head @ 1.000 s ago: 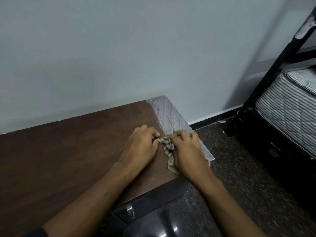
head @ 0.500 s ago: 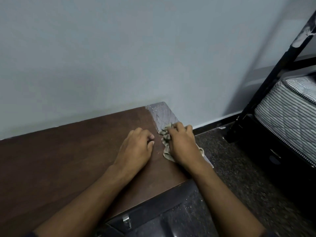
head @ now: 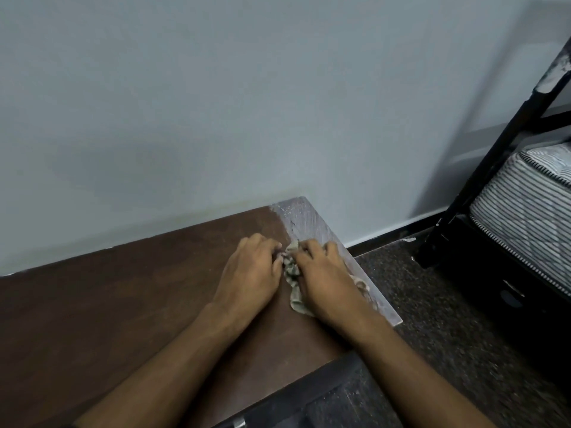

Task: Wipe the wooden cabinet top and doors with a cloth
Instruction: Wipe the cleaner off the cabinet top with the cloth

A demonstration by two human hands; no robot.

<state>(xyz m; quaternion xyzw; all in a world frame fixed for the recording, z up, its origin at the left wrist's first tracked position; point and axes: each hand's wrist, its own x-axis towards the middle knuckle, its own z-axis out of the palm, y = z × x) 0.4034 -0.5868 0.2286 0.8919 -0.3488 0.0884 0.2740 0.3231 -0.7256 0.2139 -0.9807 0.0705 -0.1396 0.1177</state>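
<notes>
The dark brown wooden cabinet top fills the lower left. Its right end carries a pale, dusty grey strip. A crumpled beige cloth lies at the border of that strip. My right hand presses down on the cloth, fingers curled over its bunched part, and a flap sticks out below the palm. My left hand rests on the wood just left of the cloth with its fingers curled under and its thumb against the cloth's edge. The cabinet's dark front shows at the bottom.
A pale wall stands directly behind the cabinet. To the right is speckled dark floor, then a black bed frame with a striped mattress. A small metal latch shows on the cabinet front.
My right hand pushed the cloth away along the dusty strip, then slid it back beside my left hand. My left hand stayed put on the wood.
</notes>
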